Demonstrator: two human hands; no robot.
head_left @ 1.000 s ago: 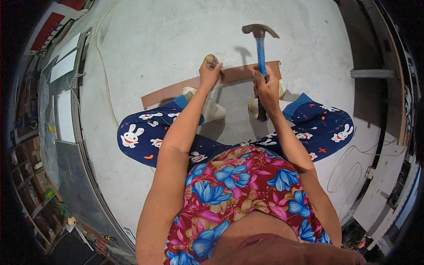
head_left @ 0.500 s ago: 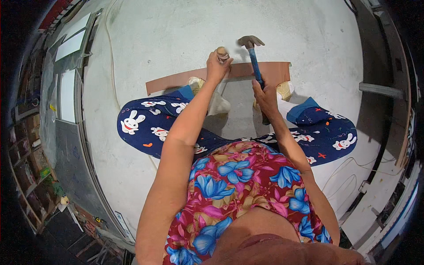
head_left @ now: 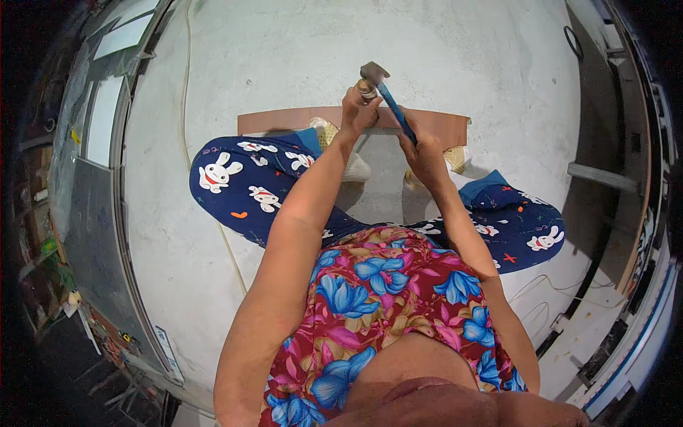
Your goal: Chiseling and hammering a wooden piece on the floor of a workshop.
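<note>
1. Here, just above the centre of the frame, a short round-topped tool (head_left: 366, 89) is held by the left hand (head_left: 361, 110), the fingers wrapped firmly around it; its lower end is hidden by the hand.
2. To the right, a blue-handled hammer (head_left: 395, 112) is gripped by the right hand (head_left: 425, 151), the fingers curled shut about the handle, which is slanted toward the upper left.
3. And the hammer head (head_left: 373, 72) is lined up over the tool's top! Whether contact is made cannot be told from this angle.
4. Behind the hands, a brown strip (head_left: 284, 121) is laid across the middle of the frame, with a covered foot (head_left: 453, 158) seen close below its right end.
5. For clean striking, the tool would best be kept upright and steady, the left fingers held well below its top, and the hammer face met squarely with that top; short, measured blows seem safest, since a glancing one could be taken by the knuckles.
6. Now the change: half a second ago, the hammer head was seen apart, right of the tool and angled away. It has since been swung leftward, the gap has been closed in the view, and the left hand is found a touch farther right, the same grip kept.
</note>
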